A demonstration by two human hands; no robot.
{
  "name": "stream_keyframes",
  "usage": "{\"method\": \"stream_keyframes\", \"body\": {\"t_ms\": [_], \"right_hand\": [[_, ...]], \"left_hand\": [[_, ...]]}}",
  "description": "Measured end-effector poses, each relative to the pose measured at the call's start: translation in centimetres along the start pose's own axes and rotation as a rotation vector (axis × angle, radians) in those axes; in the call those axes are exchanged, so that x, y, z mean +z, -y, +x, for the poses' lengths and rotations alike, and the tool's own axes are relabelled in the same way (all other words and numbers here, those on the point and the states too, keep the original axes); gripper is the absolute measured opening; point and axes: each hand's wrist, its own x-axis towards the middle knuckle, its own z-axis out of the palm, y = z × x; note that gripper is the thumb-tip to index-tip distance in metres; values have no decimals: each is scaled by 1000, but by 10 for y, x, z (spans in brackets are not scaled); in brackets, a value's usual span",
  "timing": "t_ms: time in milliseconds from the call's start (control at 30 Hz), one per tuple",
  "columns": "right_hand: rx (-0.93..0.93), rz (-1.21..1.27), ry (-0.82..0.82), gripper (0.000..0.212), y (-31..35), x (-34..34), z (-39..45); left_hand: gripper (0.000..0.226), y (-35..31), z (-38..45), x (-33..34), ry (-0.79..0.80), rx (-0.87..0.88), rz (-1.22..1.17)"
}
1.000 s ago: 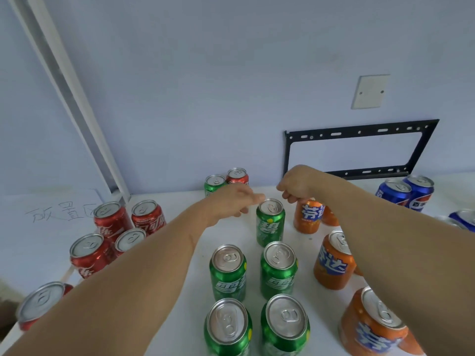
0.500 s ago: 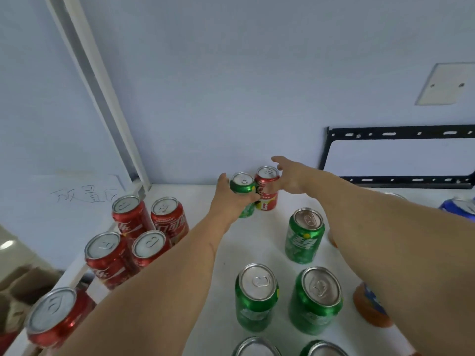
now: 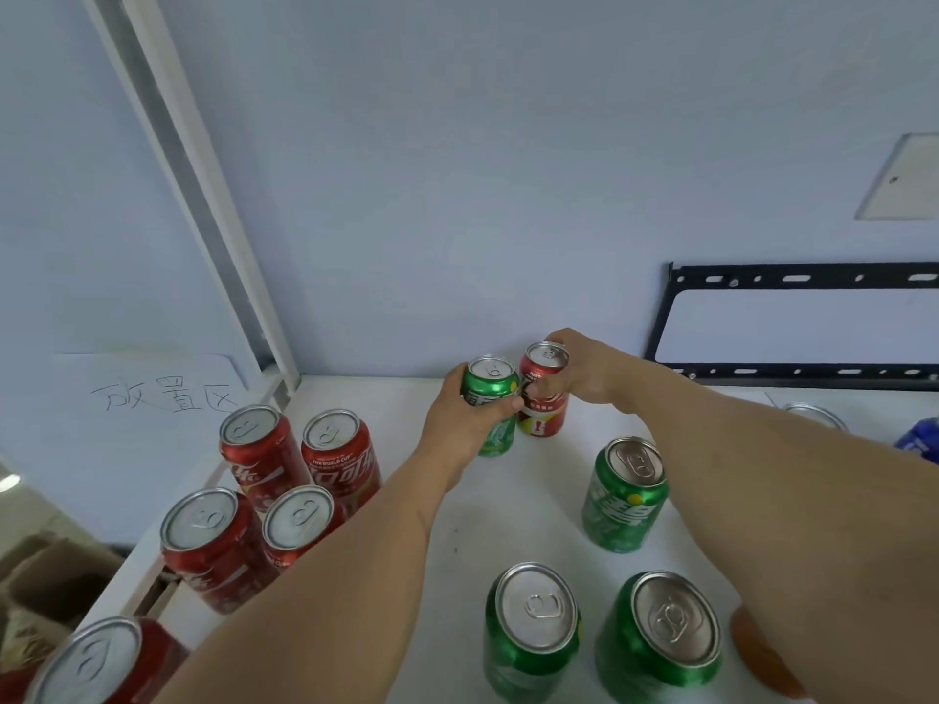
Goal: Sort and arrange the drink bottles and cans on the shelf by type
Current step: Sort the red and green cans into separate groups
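Right now, two cans are held at the back of the white shelf (image 3: 508,505), close to the blue wall (image 3: 457,170). A small green can (image 3: 490,398) is gripped by the left hand (image 3: 465,424), with the fingers curled round its side and the thumb pressed across its front. A small red can (image 3: 544,398) is gripped by the right hand (image 3: 584,378), with the fingers wrapped over its far side and top edge. The two held cans are seen upright and just beside each other, and they seem to be touching. Whether they are lifted off the shelf cannot be told.

Nearer than the right hand's grip and a little to its right, one green can (image 3: 626,495) is stood alone. Nearer still, two more green cans are set side by side: one (image 3: 533,632) on the left and one (image 3: 660,637) on the right.

To the left of the left hand's grip and nearer, four red cans are bunched close together. Two are placed at the back, one (image 3: 259,454) and another (image 3: 341,459), and two in front, one (image 3: 211,546) and another (image 3: 297,525). A fifth red can (image 3: 96,663) is seen much nearer, at the bottom left corner.

Far to the right of the right hand's grip, a bit of a blue can (image 3: 919,439) is shown at the edge. Behind it, a black metal bracket (image 3: 792,279) is fixed to the wall. To the left of both grips, a white sheet with hand-written marks (image 3: 162,398) is stuck up.
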Motion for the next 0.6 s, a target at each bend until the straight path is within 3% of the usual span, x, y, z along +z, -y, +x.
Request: {"method": "stream_keyframes", "body": {"t_ms": [167, 333, 467, 600], "right_hand": [[-22, 195, -35, 59, -4, -11, -22], [-46, 410, -157, 67, 3, -31, -64], [-110, 468, -251, 54, 18, -45, -104], [-136, 476, -227, 48, 24, -49, -141]], "left_hand": [[61, -11, -8, 0, 8, -30, -61], [58, -26, -24, 2, 15, 13, -95], [58, -38, -42, 1, 31, 45, -91], [59, -43, -65, 4, 53, 49, -68]]}}
